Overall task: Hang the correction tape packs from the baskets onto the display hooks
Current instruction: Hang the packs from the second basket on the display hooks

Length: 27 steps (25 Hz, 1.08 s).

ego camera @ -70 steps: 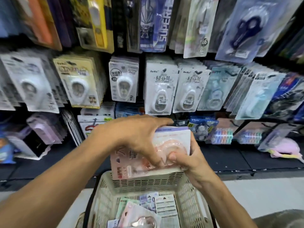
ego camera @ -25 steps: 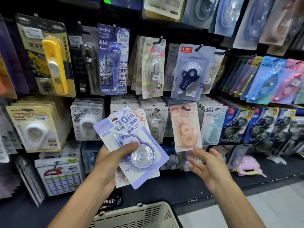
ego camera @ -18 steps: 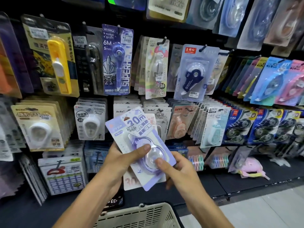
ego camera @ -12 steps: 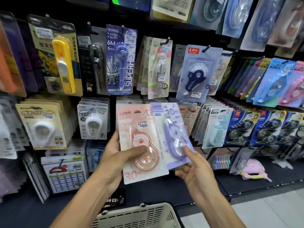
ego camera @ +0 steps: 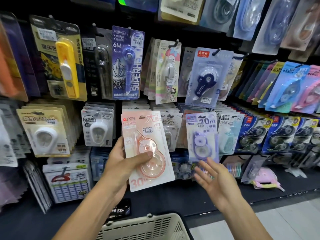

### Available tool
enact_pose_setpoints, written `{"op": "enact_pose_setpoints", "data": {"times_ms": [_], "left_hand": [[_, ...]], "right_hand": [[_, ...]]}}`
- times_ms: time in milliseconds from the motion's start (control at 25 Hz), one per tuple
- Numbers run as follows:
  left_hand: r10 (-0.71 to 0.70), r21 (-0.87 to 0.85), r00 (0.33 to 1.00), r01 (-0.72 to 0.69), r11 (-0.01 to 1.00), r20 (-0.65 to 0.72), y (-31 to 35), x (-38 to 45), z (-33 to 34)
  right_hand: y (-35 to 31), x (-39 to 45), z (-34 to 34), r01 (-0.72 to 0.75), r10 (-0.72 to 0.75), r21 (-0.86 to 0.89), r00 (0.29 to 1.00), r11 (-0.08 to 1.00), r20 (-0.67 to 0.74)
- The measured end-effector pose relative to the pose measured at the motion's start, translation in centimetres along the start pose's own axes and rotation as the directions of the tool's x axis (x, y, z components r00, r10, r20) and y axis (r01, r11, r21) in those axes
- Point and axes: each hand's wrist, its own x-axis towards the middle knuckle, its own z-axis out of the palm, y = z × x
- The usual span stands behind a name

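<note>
The basket (ego camera: 147,227) is cut off by the lower edge, so only its slatted beige rim shows and its contents are out of sight. Many packs in the top row are blurred and cropped. The left hand (ego camera: 121,163) grips a pink correction tape pack (ego camera: 147,149), thumb across the blister, held upright in front of the display. The right hand (ego camera: 216,181) is open, palm up, fingers spread, just below a purple correction tape pack (ego camera: 201,135) that hangs in the middle row; whether fingertips touch it is unclear.
</note>
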Motion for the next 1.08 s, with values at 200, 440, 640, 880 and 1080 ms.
{"op": "enact_pose_setpoints", "data": {"times_ms": [200,440,640,880,1080], "left_hand": [[0.010,0.136,0.999,-0.004,0.991,-0.043,-0.9,-0.8,1.2],[0.012,0.113,1.000,-0.013,0.994,0.013,-0.5,-0.4,0.6],[0.051,0.131,0.992,-0.036,0.991,-0.111,-0.2,0.3,0.3],[0.062,0.143,0.983,-0.037,0.989,-0.174,0.6,0.6,-0.5],[0.071,0.126,0.979,-0.048,0.991,-0.191,1.1,0.2,-0.6]], "right_hand": [[2.6,-3.5,4.1,0.108,0.103,-0.419,0.888,0.902,0.449],[1.3,-2.7,4.0,0.075,-0.014,-0.190,0.954,0.979,0.301],[0.2,-0.4,1.7,0.006,-0.005,-0.016,0.998,1.000,0.055],[-0.7,1.0,-0.8,0.199,-0.224,-0.148,0.958,0.969,-0.179],[-0.8,1.2,-0.9,0.170,-0.187,-0.099,0.962,0.980,-0.200]]}}
